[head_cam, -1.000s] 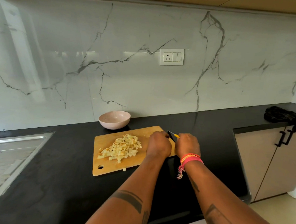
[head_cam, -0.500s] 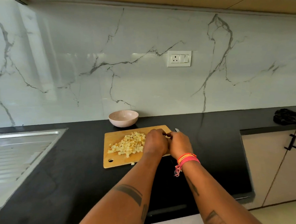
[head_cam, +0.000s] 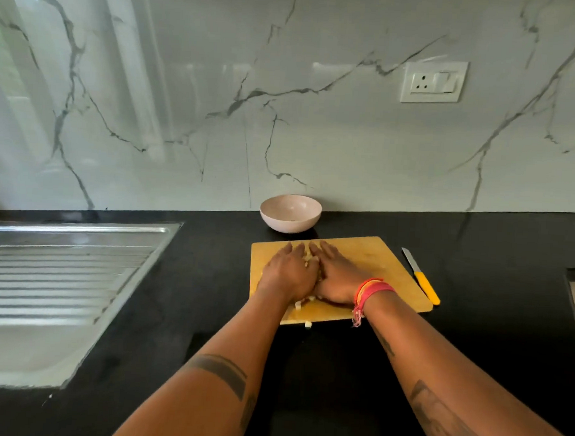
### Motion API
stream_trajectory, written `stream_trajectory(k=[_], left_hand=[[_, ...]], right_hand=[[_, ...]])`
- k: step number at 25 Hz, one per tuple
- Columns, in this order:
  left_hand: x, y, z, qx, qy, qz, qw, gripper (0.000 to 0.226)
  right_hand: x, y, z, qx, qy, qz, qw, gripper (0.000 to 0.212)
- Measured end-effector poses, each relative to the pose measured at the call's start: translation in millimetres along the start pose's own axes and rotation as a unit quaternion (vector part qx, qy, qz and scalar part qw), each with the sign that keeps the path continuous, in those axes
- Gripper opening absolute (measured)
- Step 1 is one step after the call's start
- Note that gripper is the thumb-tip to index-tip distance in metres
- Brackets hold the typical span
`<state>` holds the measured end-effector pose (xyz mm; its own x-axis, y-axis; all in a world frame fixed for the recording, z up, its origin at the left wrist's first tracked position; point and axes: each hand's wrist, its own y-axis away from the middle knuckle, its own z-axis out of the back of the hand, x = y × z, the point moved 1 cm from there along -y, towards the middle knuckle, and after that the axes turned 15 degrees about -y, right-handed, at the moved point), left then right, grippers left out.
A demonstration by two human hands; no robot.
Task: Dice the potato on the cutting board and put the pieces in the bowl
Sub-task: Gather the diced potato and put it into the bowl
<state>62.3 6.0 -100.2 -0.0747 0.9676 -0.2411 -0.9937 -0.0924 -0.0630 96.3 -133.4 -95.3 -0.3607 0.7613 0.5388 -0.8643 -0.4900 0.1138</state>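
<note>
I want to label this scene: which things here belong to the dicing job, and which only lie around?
Job: potato pieces, cutting board, bowl, knife, left hand, right hand.
Lying about: sink drainboard, wall socket.

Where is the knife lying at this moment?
In the head view the knife lies flat on the black counter, just past the right edge of the cutting board, yellow handle toward the person; neither hand touches it.
</note>
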Motion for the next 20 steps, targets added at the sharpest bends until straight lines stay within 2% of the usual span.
stream_trajectory(k=[1, 5, 10, 13, 15, 18, 20], left_hand=[[-2, -1, 0, 0.02, 0.007, 0.004, 1.0, 0.066], [-11, 6, 14, 0.021, 0.068, 0.05, 0.996, 0.056], [-30, 3, 40, 0.081, 0.099, 0.108, 0.986, 0.054], [-35, -6, 47, 0.089, 0.155, 0.182, 0.967, 0.05], [-36, -15, 55, 0.099, 0.19, 0.215, 0.953, 0.046], [-26, -27, 68, 0.137, 0.275, 0.245, 0.919, 0.03], [-18, -35, 78, 0.163, 0.308, 0.263, 0.9, 0.028]], right_hand=[[0, -4, -3, 0.004, 0.013, 0.008, 1.0, 0.099], [8, -3, -12, -0.008, 0.059, 0.009, 0.998, 0.103], [33, -1, 6, -0.009, 0.122, 0.018, 0.992, 0.076], [34, -14, 7, 0.017, 0.098, -0.007, 0.995, 0.064], [33, -23, 6, 0.021, 0.042, -0.025, 0.999, 0.059], [37, -36, 20, 0.05, -0.004, -0.034, 0.998, 0.043], [42, -40, 34, 0.053, -0.02, -0.041, 0.998, 0.037]])
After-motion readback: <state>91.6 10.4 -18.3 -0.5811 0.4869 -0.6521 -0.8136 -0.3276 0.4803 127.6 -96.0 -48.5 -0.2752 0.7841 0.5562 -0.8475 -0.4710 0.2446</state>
